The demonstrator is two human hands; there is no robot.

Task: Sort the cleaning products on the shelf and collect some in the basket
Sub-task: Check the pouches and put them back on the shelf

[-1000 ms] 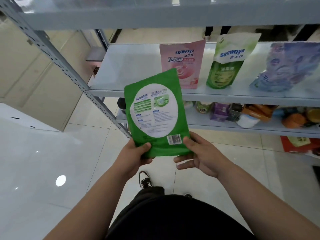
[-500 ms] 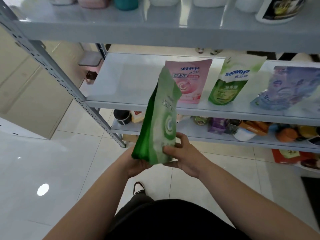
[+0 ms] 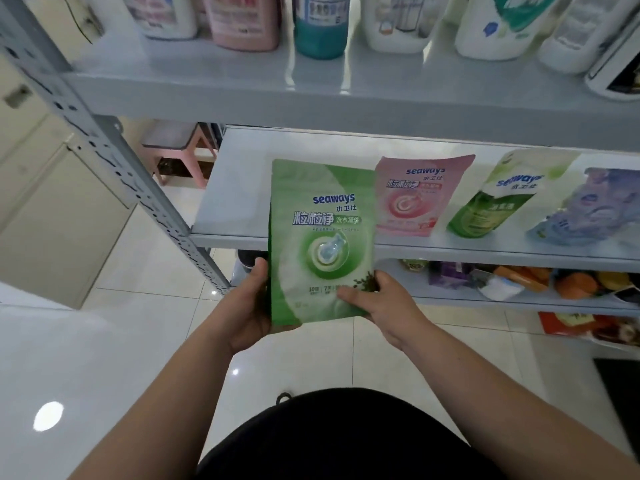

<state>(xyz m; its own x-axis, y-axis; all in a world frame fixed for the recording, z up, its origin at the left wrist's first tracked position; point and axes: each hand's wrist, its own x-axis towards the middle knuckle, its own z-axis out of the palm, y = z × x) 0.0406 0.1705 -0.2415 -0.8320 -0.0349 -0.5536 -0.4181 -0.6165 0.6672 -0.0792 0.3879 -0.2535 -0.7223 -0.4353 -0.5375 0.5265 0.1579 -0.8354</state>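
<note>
I hold a green Seaways detergent pouch (image 3: 320, 237) upright in front of the middle shelf (image 3: 235, 202), its printed front facing me. My left hand (image 3: 247, 306) grips its lower left edge. My right hand (image 3: 377, 303) pinches its lower right corner, thumb on the front. On the middle shelf behind stand a pink Seaways pouch (image 3: 415, 199), a green-and-white Seaways pouch (image 3: 498, 199) and a purple pouch (image 3: 588, 209). No basket is in view.
Several large detergent bottles (image 3: 318, 26) line the top shelf (image 3: 311, 88). The lower shelf holds mixed small packages (image 3: 519, 278). A perforated grey shelf post (image 3: 114, 161) slants down at left. A pink stool (image 3: 180, 150) stands behind, on glossy floor tiles (image 3: 86, 358).
Both hands turned the green pouch from back side, through edge-on, to front side facing me. My view tilted up, bringing the top shelf's bottles into sight.
</note>
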